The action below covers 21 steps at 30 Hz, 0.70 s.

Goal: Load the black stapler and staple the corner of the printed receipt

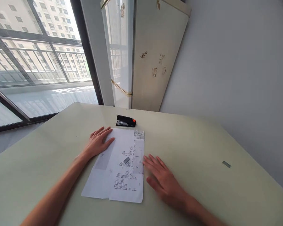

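Printed paper sheets lie flat on the pale table, with text turned sideways and a crease near the lower part. My left hand rests open on their upper left edge, fingers stretched and thumb apart. Beside the right edge is my right hand, slightly blurred, its fingers extended and the fingertips at the paper's border. On the print sits a small grey strip of staples. Just beyond the top edge lies a black stapler with an orange mark at its right end; neither hand touches it.
Another small grey staple strip lies far to the right on the table. Past the table's back edge stands a worn fridge beside a grey wall. Glass sliding doors are at the left.
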Available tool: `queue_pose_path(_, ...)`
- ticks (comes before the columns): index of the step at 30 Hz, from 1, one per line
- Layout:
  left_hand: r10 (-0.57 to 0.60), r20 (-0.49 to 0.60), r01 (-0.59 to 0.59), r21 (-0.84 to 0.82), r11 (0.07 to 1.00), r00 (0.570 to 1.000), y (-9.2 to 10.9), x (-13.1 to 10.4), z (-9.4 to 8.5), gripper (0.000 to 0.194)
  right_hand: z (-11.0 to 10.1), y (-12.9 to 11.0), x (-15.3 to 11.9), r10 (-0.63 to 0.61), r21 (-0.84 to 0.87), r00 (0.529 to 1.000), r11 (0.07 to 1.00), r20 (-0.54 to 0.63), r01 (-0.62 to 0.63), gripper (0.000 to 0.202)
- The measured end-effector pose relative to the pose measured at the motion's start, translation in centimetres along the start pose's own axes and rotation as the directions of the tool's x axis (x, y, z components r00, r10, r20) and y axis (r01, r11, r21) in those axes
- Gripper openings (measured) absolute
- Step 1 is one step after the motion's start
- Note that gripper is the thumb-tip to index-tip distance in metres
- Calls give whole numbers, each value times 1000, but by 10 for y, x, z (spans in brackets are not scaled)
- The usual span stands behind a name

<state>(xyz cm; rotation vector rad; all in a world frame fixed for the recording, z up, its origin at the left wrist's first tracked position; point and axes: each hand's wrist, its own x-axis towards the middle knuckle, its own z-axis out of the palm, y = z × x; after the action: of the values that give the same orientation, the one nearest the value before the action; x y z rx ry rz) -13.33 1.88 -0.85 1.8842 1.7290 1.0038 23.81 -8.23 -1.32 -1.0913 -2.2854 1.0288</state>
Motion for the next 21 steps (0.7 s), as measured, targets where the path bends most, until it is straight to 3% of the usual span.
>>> queue_pose_path(5,-46,-32,43,-84,996,998,-2,4,-9,58,-16,14,10,186,354,977,925,-101,-139,51)
queue_pose_path(9,-47,-51,45,-44,998,998,-4,6,-7,55,-27,21,23,279,505,949,846,-149,-170,41)
queue_pose_path(17,-113,-85,109,-42,993,990,2,4,-7,51,-26,18,19,257,470,958,866,-125,-171,32)
queue_pose_path(21,-77,-123,73,-43,996,989,12,9,-5,49,-28,15,18,268,450,953,875,-139,-181,31)
